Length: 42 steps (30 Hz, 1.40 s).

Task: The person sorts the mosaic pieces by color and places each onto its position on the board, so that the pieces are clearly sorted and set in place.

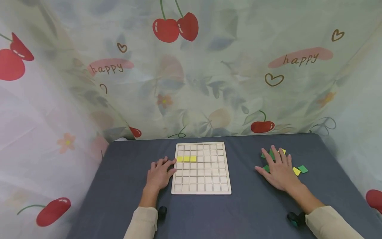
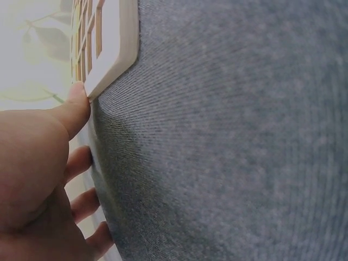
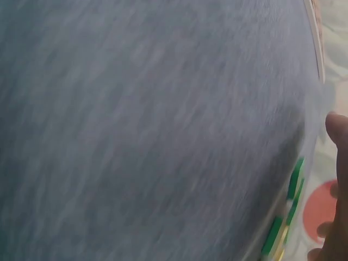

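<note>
A pale wooden grid board lies on the dark cloth, with three yellow square tiles side by side in one row near its left edge. My left hand rests at that edge, thumb and index fingertip touching the frame; in the left wrist view the thumb is right at the board's corner. On the right, my right hand is spread over a loose group of tiles, fingers extended, partly hiding them. A green tile and a yellow tile show beside it.
The dark tablecloth covers the table, and a patterned curtain hangs behind and at both sides. Black wrist cameras are worn below each hand. Cloth separates the board from the loose tiles.
</note>
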Available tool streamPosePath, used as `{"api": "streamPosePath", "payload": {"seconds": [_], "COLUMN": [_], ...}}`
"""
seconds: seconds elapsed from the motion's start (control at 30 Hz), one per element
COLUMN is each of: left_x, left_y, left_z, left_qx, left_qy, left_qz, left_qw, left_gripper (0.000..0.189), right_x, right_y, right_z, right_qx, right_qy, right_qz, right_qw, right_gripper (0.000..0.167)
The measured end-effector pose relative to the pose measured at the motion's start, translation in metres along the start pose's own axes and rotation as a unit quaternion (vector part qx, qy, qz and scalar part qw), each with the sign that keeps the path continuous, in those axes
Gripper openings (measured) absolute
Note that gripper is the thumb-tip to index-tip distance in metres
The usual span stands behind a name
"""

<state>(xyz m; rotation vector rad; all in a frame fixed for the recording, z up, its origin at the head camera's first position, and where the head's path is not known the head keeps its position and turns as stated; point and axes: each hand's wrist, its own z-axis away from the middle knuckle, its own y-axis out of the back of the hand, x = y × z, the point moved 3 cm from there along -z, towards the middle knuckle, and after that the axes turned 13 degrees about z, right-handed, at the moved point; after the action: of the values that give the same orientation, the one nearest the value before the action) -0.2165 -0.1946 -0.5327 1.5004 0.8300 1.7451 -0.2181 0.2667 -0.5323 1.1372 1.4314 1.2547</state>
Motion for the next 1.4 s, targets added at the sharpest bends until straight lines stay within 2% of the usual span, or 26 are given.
{"api": "streamPosePath", "payload": {"seconds": [0.5,0.67,0.83,1.07,1.4], "left_x": [0.001,0.001,0.001,0.001,0.001], "left_y": [0.0,0.0,0.0,0.001,0.0], "left_z": [0.001,0.002,0.002,0.002,0.002], "left_qx": [-0.001,-0.002,-0.004,-0.006,0.001], "left_qy": [-0.002,0.0,-0.003,0.0,-0.006], "left_qz": [0.0,0.001,0.006,0.003,0.002], "left_qw": [1.0,1.0,1.0,1.0,1.0], "left_gripper": [0.054,0.053,0.053,0.05,0.049], "right_x": [0.044,0.05,0.054,0.055,0.052], "right_y": [0.006,0.008,0.01,0.011,0.012], "right_z": [0.015,0.013,0.011,0.013,0.014], "right_qx": [-0.02,-0.043,-0.057,-0.036,0.012], "right_qy": [-0.037,-0.032,-0.015,0.014,0.032], "right_qz": [-0.003,0.004,0.012,0.018,0.001], "right_qw": [0.9991,0.9986,0.9982,0.9991,0.9994], "right_gripper": [0.082,0.079,0.064,0.043,0.032]}}
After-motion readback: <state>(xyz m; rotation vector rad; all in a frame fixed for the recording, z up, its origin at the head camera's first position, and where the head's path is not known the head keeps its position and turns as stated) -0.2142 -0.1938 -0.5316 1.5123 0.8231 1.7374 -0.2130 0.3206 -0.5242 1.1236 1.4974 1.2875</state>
